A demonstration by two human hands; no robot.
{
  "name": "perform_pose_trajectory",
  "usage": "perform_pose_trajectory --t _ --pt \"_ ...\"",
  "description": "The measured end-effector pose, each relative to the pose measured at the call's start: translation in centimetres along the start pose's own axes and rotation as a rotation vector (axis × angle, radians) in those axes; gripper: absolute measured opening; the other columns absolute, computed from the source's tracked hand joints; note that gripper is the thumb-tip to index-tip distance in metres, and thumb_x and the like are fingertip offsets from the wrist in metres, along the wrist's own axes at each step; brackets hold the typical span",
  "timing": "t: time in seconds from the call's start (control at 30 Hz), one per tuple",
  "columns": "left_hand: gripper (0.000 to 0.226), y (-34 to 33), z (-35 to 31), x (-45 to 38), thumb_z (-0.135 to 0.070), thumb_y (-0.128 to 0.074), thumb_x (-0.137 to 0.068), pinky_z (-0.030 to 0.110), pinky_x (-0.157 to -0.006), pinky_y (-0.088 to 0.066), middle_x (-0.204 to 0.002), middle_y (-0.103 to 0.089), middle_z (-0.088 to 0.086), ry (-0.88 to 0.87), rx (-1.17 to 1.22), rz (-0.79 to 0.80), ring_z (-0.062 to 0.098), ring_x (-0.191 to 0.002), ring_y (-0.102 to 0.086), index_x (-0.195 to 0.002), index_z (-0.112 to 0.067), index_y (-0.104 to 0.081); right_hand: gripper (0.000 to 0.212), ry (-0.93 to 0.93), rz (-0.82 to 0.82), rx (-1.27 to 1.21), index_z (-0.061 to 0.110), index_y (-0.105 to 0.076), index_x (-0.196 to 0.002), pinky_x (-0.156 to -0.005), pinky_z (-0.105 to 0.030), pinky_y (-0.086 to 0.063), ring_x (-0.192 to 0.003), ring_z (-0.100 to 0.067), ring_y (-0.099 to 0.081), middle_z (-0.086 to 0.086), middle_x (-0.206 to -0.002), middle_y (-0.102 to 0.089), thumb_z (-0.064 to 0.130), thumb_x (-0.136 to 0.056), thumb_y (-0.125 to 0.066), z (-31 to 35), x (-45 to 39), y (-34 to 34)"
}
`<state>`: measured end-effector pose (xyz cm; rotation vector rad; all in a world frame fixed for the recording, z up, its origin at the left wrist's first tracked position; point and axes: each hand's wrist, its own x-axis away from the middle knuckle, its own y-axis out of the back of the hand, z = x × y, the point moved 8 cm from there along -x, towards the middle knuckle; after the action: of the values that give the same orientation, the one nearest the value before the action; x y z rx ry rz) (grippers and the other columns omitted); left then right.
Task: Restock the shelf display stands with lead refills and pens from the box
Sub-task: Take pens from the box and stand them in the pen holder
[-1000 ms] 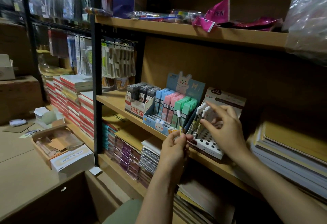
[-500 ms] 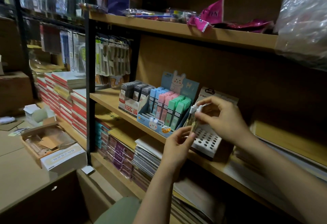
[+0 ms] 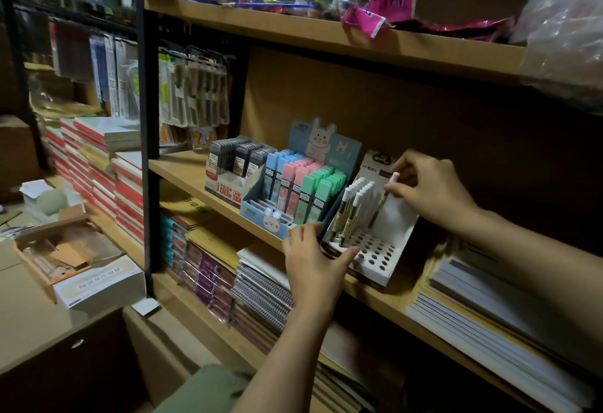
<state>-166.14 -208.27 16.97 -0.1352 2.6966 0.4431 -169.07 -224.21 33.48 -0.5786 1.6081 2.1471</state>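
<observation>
Setting: dim stationery storeroom with wooden shelving on black metal uprights (image 3: pixel 148 119).
Middle shelf: tan wooden board (image 3: pixel 182 168) carrying three display stands side by side.
Left stand: white cardboard tray of dark grey lead refill cases (image 3: pixel 239 160), upright in rows.
Centre stand: pale blue cardboard display with a rabbit header (image 3: pixel 318 138), holding blue, pink and green lead refill cases (image 3: pixel 303 184).
Right stand: white perforated pen stand (image 3: pixel 375 249) at the shelf's front edge, most holes unfilled.
Pens in stand: cluster of white-capped pens (image 3: pixel 354 204) slotted along its left side, tilted back.
Right hand: right hand (image 3: pixel 430 191) pinches one white-capped pen (image 3: pixel 386 195) by its upper part, tip down over the stand's rear rows; whether it sits in a hole cannot be told.
Left hand: left hand (image 3: pixel 313 259) carries nothing, fingers straight, thumb touching the stand's front left corner.
Counter: brown counter (image 3: pixel 29 308) at lower left carrying an open cardboard box (image 3: pixel 65 249); contents indistinct.
Lower shelves: stacked spiral notebooks (image 3: pixel 261 292) and paper pads (image 3: pixel 489 308).
Upper shelf: pink plastic packets (image 3: pixel 391 5).
</observation>
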Motion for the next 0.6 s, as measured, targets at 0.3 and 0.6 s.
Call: perform_pose_trajectory --t 0.3,0.6 --pt "0.080 -0.6 -0.4 0.5 -0.050 -0.081 -0.067 0.029 -0.093 -0.044 -0.123 -0.051 -0.011 -0.006 0.026 0.012 0.010 -0.114 -0.040 -0.133 -0.027 -0.043 0.023 -0.017 -0.001 -0.030 0.026 -0.059 -0.096 -0.065 -0.013 -0.051 -0.074 0.000 -0.066 0.008 -0.085 -0.066 0.018 -0.082 -0.075 -0.7 -0.3 -0.8" --pt "0.083 -0.5 -0.7 0.5 -0.050 -0.080 -0.067 0.036 -0.096 -0.045 -0.128 -0.051 -0.009 -0.028 -0.012 0.014 0.013 -0.117 -0.040 -0.136 -0.028 -0.039 0.030 0.067 -0.086 0.130 0.011 -0.070 -0.109 -0.087 -0.030 -0.053 -0.101 -0.020 -0.065 -0.008 -0.108 -0.070 0.020 -0.081 -0.076 0.5 -0.3 -0.3"
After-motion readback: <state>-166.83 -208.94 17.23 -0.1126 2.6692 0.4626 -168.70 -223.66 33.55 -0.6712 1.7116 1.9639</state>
